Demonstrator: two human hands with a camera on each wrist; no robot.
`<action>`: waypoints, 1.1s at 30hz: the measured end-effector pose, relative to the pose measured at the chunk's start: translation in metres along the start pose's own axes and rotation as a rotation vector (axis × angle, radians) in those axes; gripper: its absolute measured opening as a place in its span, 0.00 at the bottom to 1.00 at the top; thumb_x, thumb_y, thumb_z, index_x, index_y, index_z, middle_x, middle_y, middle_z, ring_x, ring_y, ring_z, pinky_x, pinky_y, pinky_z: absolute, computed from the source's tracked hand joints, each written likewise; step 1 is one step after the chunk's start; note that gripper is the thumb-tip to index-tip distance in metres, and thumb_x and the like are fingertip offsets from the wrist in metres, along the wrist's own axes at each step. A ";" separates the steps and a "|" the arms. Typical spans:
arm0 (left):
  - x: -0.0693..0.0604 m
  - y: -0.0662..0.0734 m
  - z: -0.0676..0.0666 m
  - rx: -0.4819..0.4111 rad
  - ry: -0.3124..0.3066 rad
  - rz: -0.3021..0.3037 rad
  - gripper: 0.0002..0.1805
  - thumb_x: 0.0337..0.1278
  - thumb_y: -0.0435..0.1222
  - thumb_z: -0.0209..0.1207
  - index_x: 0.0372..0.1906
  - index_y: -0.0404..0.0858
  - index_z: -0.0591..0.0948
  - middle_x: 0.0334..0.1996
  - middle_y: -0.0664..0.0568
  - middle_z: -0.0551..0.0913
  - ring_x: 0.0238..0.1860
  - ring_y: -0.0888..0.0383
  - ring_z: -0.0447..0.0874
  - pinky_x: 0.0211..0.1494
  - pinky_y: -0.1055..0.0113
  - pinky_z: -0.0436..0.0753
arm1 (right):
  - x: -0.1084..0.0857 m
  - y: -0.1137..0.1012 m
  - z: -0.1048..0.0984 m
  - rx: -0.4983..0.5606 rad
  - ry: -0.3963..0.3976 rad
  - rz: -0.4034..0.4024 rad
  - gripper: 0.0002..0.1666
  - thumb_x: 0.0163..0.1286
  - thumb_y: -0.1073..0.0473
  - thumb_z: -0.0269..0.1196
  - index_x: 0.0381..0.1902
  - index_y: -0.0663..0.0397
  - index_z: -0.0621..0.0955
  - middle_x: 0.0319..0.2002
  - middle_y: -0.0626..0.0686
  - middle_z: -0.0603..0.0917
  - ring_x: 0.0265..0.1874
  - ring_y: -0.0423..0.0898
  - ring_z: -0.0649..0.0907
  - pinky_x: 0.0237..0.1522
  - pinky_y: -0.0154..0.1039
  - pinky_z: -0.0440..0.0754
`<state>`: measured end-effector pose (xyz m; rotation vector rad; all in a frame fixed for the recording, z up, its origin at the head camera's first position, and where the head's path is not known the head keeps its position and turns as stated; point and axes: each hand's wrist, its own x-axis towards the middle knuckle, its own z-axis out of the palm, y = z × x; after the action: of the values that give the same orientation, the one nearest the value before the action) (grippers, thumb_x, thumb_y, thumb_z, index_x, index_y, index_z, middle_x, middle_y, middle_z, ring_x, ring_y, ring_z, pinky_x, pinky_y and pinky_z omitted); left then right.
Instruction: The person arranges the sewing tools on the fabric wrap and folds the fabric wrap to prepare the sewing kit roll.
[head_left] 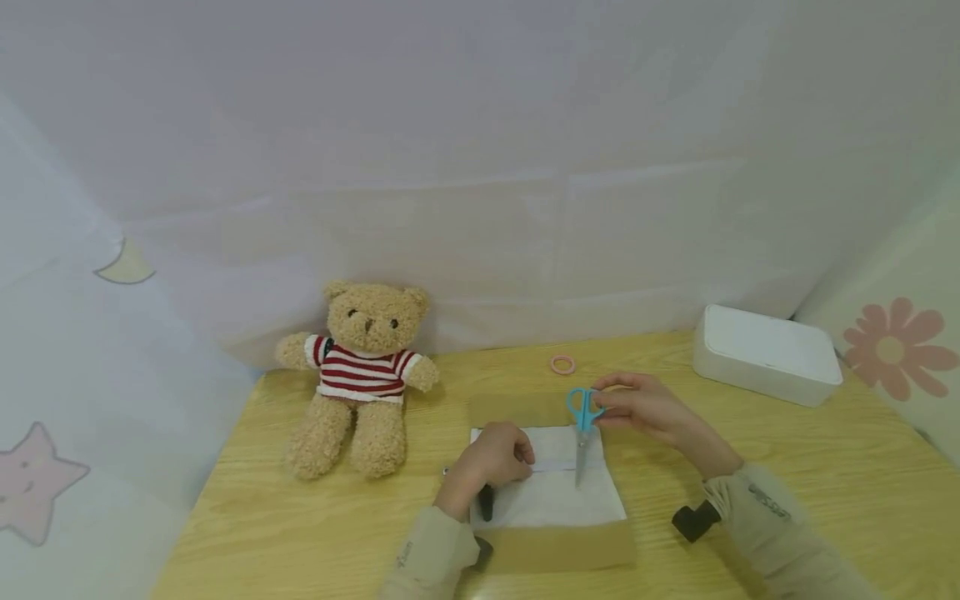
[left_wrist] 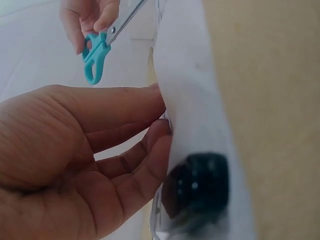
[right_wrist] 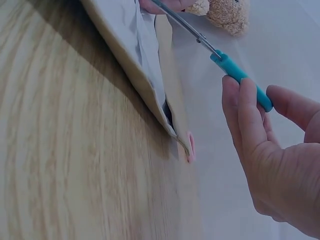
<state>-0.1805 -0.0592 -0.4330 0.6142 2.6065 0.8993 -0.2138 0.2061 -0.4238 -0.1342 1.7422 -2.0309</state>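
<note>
My right hand [head_left: 645, 408] holds a pair of scissors [head_left: 583, 421] by its light-blue handles, between thumb and fingers. The scissors' blades lie together and point down over a white sheet [head_left: 551, 504]. That sheet lies on a larger tan sheet [head_left: 555, 546]. With its fingertips, my left hand [head_left: 495, 454] pinches the white sheet [left_wrist: 185, 65]; a thin pale line runs right from the fingers. Whether the sheet is cloth or paper, I cannot tell. A dark glossy object [left_wrist: 200, 187] sits close below the left fingers, blurred.
A teddy bear [head_left: 375, 321] in a red-and-white striped shirt sits at the back left of the wooden table [head_left: 247, 533]. Behind the tan sheet lies a pink ring [head_left: 562, 365]. A white lidded box [head_left: 768, 358] stands at the back right, before a hanging white cloth [head_left: 487, 208].
</note>
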 end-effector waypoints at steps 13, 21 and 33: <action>0.002 -0.003 -0.001 0.001 0.008 0.008 0.06 0.45 0.27 0.67 0.24 0.39 0.82 0.22 0.58 0.74 0.28 0.62 0.69 0.31 0.69 0.72 | 0.012 0.000 0.012 0.047 0.023 -0.014 0.12 0.69 0.69 0.57 0.48 0.67 0.72 0.41 0.60 0.80 0.38 0.51 0.86 0.49 0.45 0.80; 0.004 -0.003 -0.001 0.025 0.009 0.038 0.06 0.45 0.27 0.67 0.22 0.38 0.81 0.21 0.59 0.72 0.26 0.63 0.68 0.29 0.70 0.70 | 0.015 -0.001 0.016 0.083 0.069 -0.029 0.11 0.69 0.69 0.57 0.48 0.66 0.72 0.40 0.59 0.82 0.38 0.49 0.86 0.46 0.41 0.81; 0.004 0.000 0.001 0.062 0.025 0.062 0.09 0.45 0.26 0.67 0.20 0.40 0.80 0.19 0.60 0.71 0.25 0.63 0.67 0.27 0.71 0.69 | 0.032 0.007 0.025 0.073 0.102 -0.042 0.19 0.69 0.70 0.57 0.55 0.73 0.69 0.39 0.57 0.82 0.37 0.49 0.86 0.45 0.42 0.81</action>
<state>-0.1836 -0.0573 -0.4343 0.7076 2.6595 0.8524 -0.2313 0.1702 -0.4325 -0.0450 1.7359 -2.1633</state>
